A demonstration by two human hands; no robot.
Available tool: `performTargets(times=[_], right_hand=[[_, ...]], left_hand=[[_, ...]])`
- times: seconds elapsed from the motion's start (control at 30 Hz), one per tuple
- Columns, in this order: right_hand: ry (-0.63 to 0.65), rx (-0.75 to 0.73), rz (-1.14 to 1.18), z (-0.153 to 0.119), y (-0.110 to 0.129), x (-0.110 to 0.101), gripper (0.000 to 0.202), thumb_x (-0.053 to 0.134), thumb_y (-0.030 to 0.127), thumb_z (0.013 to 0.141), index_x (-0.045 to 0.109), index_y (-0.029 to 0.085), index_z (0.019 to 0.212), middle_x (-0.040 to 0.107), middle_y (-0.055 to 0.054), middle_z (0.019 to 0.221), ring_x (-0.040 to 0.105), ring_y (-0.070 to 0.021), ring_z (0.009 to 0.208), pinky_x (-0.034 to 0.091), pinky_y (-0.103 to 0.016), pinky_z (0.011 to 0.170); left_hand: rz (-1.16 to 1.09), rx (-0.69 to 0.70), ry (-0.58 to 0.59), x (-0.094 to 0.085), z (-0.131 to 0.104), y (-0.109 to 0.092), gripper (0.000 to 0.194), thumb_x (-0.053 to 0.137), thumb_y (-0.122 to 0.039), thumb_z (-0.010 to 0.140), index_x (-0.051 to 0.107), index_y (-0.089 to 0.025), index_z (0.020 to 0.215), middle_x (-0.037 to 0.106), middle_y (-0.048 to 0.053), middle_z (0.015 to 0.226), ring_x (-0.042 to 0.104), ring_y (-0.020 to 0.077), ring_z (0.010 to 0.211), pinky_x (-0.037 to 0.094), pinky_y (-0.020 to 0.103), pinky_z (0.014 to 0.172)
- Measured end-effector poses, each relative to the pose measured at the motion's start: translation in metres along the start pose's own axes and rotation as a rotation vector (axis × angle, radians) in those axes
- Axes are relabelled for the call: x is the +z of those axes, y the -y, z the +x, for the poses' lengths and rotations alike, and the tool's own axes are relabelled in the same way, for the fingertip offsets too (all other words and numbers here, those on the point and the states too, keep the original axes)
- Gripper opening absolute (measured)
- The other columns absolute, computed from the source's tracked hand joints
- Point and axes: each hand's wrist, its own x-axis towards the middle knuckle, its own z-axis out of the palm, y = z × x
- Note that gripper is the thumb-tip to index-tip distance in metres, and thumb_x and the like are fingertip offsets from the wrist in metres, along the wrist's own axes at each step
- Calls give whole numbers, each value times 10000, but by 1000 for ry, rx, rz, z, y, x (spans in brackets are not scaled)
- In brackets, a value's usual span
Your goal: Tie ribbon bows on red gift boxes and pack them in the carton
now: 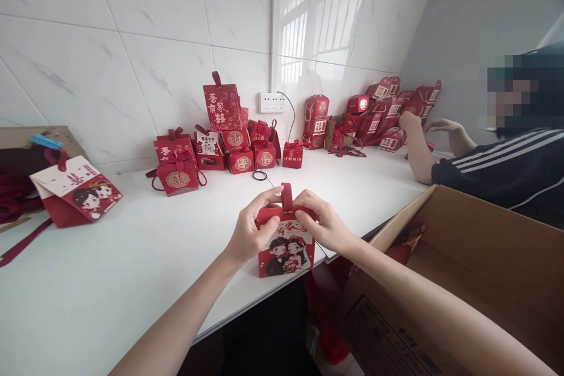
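A red gift box (286, 252) printed with a cartoon bride and groom stands upright at the front edge of the white table (194, 258). A dark red ribbon handle (287, 197) rises from its top. My left hand (255, 226) grips the top left edge of the box, thumb on the front and fingers behind. On the other side, my right hand (324, 220) pinches the top right edge, its thumb near the base of the handle. Both hands are closed on the box's upper rim.
Several red gift boxes (235, 141) are stacked along the tiled wall, with more (383, 108) at the back right beside a co-worker's hands (409, 120). A white-topped box (77, 188) sits left. An open cardboard carton (484, 247) stands at right. A socket strip (272, 102) is on the wall.
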Motion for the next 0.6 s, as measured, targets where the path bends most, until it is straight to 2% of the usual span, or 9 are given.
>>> performTargets(times=[0.1,0.17,0.27,0.37,0.43,0.5,0.57,0.6], right_hand=[[23,-8,-27,0,-1,-4,150,455,132,833,586,177,891,504,-22,781,498,-136,714,418,-268,645],[-7,28,-31,0,-6,-9,128,476,159,835,592,180,883,523,-29,794,506,-143,724,416,-273,648],[-198,149,116,-2,-19,-20,63,543,245,820,587,201,809,555,-21,799,522,-151,733,424,-276,656],[-365,283,486,-4,-34,-31,160,647,361,749,577,219,772,602,6,755,558,-148,707,459,-287,689],[-391,350,691,-6,-38,-36,236,719,391,679,591,220,783,642,13,760,590,-145,725,482,-285,734],[-383,435,784,-8,-38,-38,271,754,382,650,601,212,796,666,10,788,613,-139,743,505,-265,738],[-344,611,802,-10,-34,-39,230,738,341,686,593,185,775,671,-4,764,624,-127,688,531,-233,650],[-319,737,805,-11,-31,-38,189,714,303,719,589,167,760,667,-11,729,621,-117,637,534,-211,587]], left_hand=[[-35,-41,-11,1,-4,6,492,525,-204,799,394,-196,1272,615,77,1069,619,176,884,515,300,750],[-17,-85,5,0,-6,15,555,551,-232,790,330,-208,1298,603,79,1071,619,180,867,510,329,773],[77,-107,41,-3,-7,29,649,618,-262,734,311,-211,1303,571,96,1148,583,223,1006,451,395,909],[119,-82,68,-4,-7,35,630,656,-288,694,375,-201,1250,547,106,1199,539,248,1092,424,393,947],[111,-73,21,-2,-6,34,621,678,-319,680,405,-203,1225,555,101,1186,547,247,1075,448,366,912],[46,-92,-74,1,-6,30,647,703,-380,664,414,-215,1219,578,86,1141,572,237,1024,476,335,855],[-115,-159,-125,2,-4,26,598,669,-497,686,455,-208,1164,626,64,995,616,204,864,507,297,720],[-218,-209,-105,1,-3,25,554,617,-566,711,495,-189,1098,637,48,874,618,179,740,503,277,627]])
